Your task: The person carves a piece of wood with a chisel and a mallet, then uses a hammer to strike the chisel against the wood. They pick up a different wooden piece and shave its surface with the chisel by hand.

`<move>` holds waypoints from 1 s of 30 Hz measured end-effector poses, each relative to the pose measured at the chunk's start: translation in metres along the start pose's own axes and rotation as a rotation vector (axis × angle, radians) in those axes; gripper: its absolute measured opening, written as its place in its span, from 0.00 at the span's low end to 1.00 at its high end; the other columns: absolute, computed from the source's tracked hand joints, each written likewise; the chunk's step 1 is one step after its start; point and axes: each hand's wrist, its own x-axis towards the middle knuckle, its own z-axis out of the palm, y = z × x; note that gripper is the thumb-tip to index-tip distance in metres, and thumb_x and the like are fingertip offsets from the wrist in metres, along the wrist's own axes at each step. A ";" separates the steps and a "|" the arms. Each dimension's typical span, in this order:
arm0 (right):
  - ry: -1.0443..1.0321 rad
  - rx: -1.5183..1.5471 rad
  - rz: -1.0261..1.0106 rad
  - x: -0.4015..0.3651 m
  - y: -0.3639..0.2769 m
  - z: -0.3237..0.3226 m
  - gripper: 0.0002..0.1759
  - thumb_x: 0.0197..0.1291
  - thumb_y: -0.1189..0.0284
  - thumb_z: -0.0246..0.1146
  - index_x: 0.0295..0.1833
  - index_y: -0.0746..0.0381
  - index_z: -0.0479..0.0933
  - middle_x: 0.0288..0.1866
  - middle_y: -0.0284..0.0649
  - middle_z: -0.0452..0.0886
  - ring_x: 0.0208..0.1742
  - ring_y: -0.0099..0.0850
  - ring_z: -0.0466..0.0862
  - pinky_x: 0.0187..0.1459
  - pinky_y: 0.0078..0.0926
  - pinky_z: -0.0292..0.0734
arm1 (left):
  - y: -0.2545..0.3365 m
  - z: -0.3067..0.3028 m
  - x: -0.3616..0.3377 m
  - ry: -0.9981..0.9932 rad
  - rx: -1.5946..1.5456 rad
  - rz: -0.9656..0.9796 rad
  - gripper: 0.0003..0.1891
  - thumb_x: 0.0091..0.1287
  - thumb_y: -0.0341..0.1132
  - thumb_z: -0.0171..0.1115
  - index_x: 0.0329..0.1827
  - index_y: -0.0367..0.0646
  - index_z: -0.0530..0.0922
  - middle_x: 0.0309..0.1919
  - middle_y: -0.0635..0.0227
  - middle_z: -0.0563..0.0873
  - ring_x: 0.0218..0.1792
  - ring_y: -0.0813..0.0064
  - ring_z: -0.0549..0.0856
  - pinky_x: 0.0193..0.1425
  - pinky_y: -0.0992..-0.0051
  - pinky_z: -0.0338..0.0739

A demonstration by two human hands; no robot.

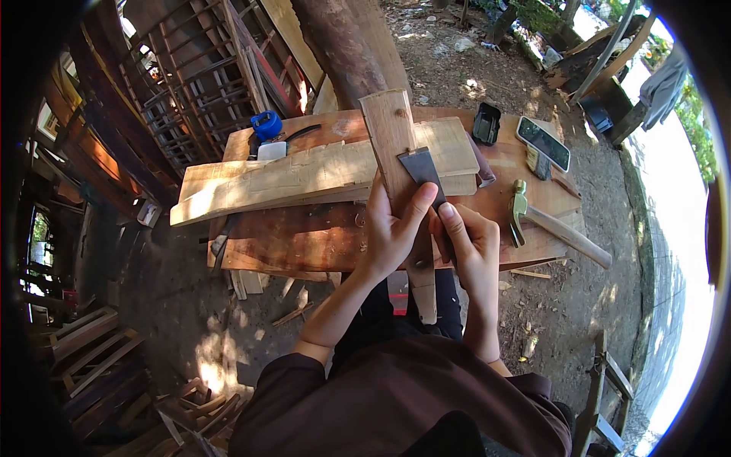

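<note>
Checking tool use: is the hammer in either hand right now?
No: the hammer lies on the workbench, apart from the left hand and right hand, which hold a wooden strip and dark blade.

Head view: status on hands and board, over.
Left hand gripping narrow board. Right hand holding flat blade against it. Hammer lies apart, right side.

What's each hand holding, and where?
The left hand grips the narrow board near its middle; the right hand holds the chisel below its blade.

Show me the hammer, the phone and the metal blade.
hammer (567,236), head view, on its wooden handle.
phone (543,143), head view, middle of its screen.
metal blade (421,166), head view, on its flat face.
</note>
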 end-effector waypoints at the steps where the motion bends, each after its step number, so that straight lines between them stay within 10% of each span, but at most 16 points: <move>1: -0.005 -0.004 0.009 0.000 -0.001 0.000 0.22 0.70 0.63 0.53 0.25 0.67 0.75 0.16 0.28 0.70 0.16 0.13 0.64 0.17 0.14 0.53 | 0.000 -0.001 0.000 -0.001 0.030 -0.010 0.18 0.66 0.36 0.63 0.52 0.36 0.70 0.40 0.68 0.80 0.40 0.81 0.79 0.45 0.80 0.75; 16: -0.023 0.032 0.073 -0.008 -0.006 -0.006 0.22 0.68 0.65 0.55 0.22 0.66 0.73 0.12 0.30 0.68 0.16 0.15 0.66 0.19 0.17 0.57 | 0.009 -0.017 0.023 -0.276 -0.134 -0.050 0.30 0.64 0.31 0.64 0.64 0.35 0.57 0.52 0.62 0.75 0.54 0.76 0.76 0.59 0.74 0.71; 30: -0.024 0.053 0.058 -0.010 -0.006 0.000 0.22 0.69 0.63 0.55 0.24 0.66 0.74 0.14 0.29 0.70 0.17 0.15 0.67 0.19 0.16 0.59 | 0.019 -0.020 0.020 -0.322 -0.003 -0.014 0.29 0.62 0.33 0.66 0.61 0.36 0.60 0.43 0.64 0.79 0.45 0.79 0.79 0.51 0.78 0.74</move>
